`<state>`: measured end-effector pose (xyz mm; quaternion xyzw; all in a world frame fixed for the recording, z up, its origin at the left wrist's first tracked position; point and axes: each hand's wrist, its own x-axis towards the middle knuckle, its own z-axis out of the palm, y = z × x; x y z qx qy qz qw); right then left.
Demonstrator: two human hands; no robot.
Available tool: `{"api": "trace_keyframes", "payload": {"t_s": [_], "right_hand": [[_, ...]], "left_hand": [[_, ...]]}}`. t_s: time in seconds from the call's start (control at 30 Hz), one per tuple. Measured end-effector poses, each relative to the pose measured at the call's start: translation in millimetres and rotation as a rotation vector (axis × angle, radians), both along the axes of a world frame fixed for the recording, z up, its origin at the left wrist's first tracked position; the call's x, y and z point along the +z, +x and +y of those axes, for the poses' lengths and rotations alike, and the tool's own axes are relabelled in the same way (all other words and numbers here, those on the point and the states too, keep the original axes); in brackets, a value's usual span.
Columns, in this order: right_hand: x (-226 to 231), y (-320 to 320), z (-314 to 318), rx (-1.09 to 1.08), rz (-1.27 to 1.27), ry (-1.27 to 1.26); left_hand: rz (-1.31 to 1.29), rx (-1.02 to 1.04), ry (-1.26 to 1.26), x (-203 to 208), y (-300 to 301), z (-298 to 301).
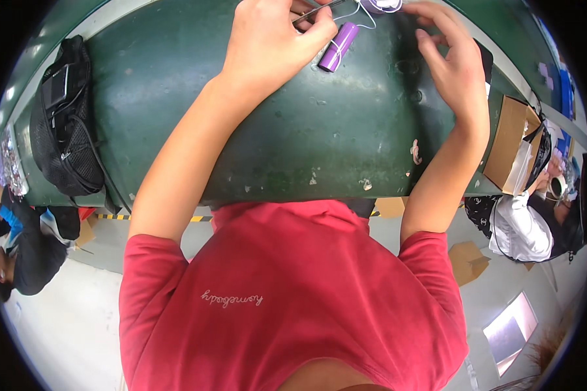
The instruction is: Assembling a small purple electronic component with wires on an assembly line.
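At the far edge of the picture, my left hand (pixel 274 32) is closed in a pinch around a slim dark metal tool (pixel 316 11). The tool's kind is unclear, since my fingers cover part of it. Just right of that hand, a shiny purple cylinder (pixel 340 47) lies slanted on the green table with a white cord looped round it. The cord runs up to a second purple piece (pixel 374 6) wound with white cord, which the top edge cuts off. My right hand (pixel 451 62) is open, thumb and fingers apart, with its fingertips beside that second piece.
A black mesh bag (pixel 68 124) lies on the left of the green table (pixel 306 143). On the right stand an open cardboard box (pixel 512 146) and, partly behind my right wrist, a flat black thing (pixel 486 62). People sit nearby at both sides.
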<state>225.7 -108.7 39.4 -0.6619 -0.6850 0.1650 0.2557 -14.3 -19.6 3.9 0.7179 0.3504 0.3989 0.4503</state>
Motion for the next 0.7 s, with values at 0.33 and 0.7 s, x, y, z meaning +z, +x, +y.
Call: {"api": "trace_keyframes", "payload": {"t_s": [0.33, 0.7], "right_hand": [[24.9, -39.8, 4.6, -0.002, -0.016, 0.065], [11.1, -45.6, -1.4, 0.131, 0.039, -0.055]], "left_hand": [[-0.001, -0.009, -0.051, 2.0, -0.9, -0.6], [0.046, 0.004, -0.05, 7.3, -0.6, 1.0]]}}
